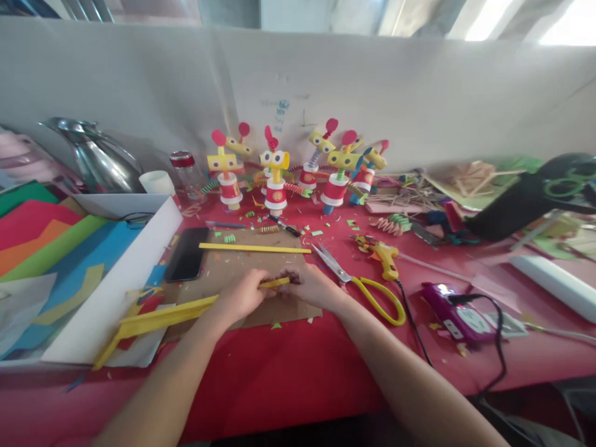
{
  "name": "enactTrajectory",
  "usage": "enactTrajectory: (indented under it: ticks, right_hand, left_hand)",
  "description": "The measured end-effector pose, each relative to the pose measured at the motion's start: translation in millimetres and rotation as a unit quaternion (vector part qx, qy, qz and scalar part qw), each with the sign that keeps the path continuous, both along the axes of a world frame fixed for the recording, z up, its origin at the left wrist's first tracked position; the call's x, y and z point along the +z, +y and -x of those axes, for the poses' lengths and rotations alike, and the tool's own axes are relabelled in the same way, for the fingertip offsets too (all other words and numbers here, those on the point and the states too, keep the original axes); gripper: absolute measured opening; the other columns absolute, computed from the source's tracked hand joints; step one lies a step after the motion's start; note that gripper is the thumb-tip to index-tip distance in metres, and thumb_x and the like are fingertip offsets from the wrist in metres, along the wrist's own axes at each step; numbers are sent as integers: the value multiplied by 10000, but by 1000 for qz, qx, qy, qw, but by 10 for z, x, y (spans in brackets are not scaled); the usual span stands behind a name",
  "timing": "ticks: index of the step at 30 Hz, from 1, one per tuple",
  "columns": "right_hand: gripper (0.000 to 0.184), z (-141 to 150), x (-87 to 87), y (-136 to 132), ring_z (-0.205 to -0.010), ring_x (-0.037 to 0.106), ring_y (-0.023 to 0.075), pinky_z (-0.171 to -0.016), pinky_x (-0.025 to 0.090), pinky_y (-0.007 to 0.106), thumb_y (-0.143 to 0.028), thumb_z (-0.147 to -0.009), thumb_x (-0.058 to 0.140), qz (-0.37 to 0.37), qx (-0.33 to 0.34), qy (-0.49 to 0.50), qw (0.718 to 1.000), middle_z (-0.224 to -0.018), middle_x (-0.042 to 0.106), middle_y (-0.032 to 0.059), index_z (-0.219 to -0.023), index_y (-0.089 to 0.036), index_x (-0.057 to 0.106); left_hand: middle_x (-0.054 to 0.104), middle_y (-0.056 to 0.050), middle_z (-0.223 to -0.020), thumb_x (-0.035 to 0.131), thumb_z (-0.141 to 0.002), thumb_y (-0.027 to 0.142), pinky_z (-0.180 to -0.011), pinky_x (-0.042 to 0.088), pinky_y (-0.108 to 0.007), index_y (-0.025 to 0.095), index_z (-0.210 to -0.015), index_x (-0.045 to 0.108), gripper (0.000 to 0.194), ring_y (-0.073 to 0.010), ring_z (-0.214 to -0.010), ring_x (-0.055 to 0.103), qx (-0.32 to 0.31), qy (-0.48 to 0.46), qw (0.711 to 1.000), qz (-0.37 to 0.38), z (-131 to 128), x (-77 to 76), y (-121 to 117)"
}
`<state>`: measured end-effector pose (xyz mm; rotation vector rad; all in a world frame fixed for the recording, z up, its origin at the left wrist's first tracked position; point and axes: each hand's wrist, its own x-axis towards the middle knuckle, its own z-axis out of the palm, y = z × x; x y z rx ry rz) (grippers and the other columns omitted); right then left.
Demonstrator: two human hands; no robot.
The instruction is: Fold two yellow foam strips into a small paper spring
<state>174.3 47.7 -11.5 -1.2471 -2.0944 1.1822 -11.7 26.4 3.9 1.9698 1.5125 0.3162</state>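
My left hand and my right hand come together over a brown cardboard sheet. Between them runs a narrow yellow paper strip, pinched by the fingers of both. A longer yellow strip reaches leftward from beneath my left wrist; whether it joins the held piece is hidden. Just beyond my hands, a separate straight yellow strip lies flat across the cardboard. Scissors with yellow handles rest to the right of my right hand, blades pointing away.
Several paper-cup figures stand at the back. A black phone and a white box of coloured paper lie left. On the right are a yellow glue gun, a purple power strip with cords, and a black cylinder.
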Motion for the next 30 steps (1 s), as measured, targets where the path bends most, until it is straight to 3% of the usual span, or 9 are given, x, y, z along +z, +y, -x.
enactTrajectory:
  ticks: [4,9,13,16,21,26,30]
  right_hand:
    - [104,3,-21,-5,-581,599,113,-559,427,202,-129,-755,554,86,-25,66,994,-617,636,-29,-816,-185,617]
    - [73,30,63,-30,-582,613,102,-539,446,184,-163,-778,576,180,-35,119,976,-665,673,-2,-847,-171,598]
    - [45,44,76,-31,-478,558,73,-441,382,147,-157,-803,559,189,-73,94,975,-586,658,-6,-828,-161,596]
    - [73,53,78,-32,-448,546,67,-446,399,146,-129,-795,566,201,-89,122,968,-544,642,-23,-854,-163,591]
    - [131,59,163,-23,-448,569,67,-444,395,133,-42,-781,507,237,-114,179,948,-475,607,-39,-762,-159,564]
    - [135,9,160,-1,-452,577,74,-416,353,148,-63,-759,516,192,-128,106,967,-533,621,-41,-779,-168,599]
    - [169,-86,81,39,-645,639,115,-589,440,190,-95,-718,576,5,-77,-32,996,-675,680,-12,-808,-184,686]
  left_hand:
    - [636,-19,-668,507,-805,417,-558,356,-250,187,-766,629,263,-163,-608,561,3,-33,999,12,-1,0,-7]
    - [651,-32,-666,460,-833,359,-561,372,-248,187,-728,611,251,-159,-595,573,28,-52,998,9,0,-26,4]
    - [647,-34,-662,445,-836,306,-560,375,-247,186,-740,607,223,-152,-577,571,23,-41,999,18,10,-48,3]
    - [628,-27,-644,419,-835,247,-555,377,-245,183,-742,580,197,-144,-558,567,26,-43,999,18,10,-68,1]
    - [646,-15,-690,433,-852,305,-586,402,-256,194,-845,583,187,-155,-606,591,6,-76,997,1,-5,-48,9]
    - [691,-50,-822,490,-837,304,-682,438,-278,206,-868,674,211,-188,-766,619,-11,-12,997,-75,-42,-85,-3]
    - [680,-60,-914,492,-834,260,-720,435,-282,209,-903,709,233,-192,-824,617,-4,66,988,-140,-98,-110,-47]
